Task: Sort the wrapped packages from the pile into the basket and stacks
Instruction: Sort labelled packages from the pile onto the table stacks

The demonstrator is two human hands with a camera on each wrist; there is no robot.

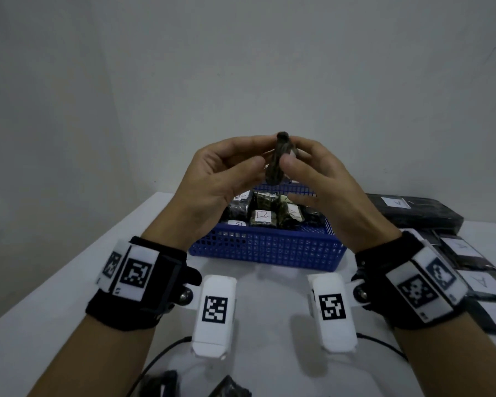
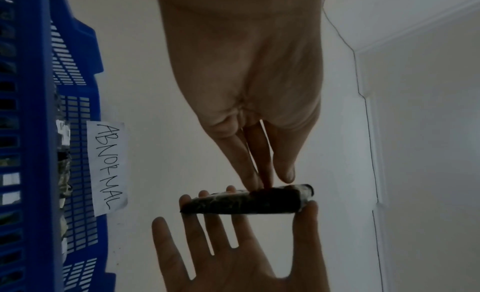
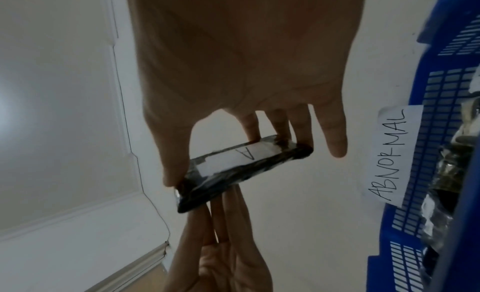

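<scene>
White table [image 1: 55, 282] and a bare grey wall frame your work. Going left to right: a few dark packages [image 1: 229, 389] lie at the near edge below your wrists, most likely what remains of the pile; the blue basket [image 1: 269, 250] sits in the middle, tagged with an "ABNORMAL" slip [image 2: 107, 167] on its far side and already holding several wrapped packages marked B, D and the like; on the right, flat packages marked A lie in stacks [image 1: 470, 267], with a larger black one behind them. So the sorting looks well along, with a few pieces left and one in your hands. You hold that package [image 1: 278, 159] up over the basket, edge-on to your eyes. Your left hand [image 1: 212, 179] has its fingers nearly straight and close together, tips [image 2: 259, 179] pressing one face of it. Your right hand [image 1: 321, 181] clamps it, thumb on one end and fingers [image 3: 280, 132] curled onto the other, the little finger sticking out free. The right wrist view shows a white label with an A [image 3: 244, 155] on it, so it probably belongs on the right-hand stacks, not in the basket.
</scene>
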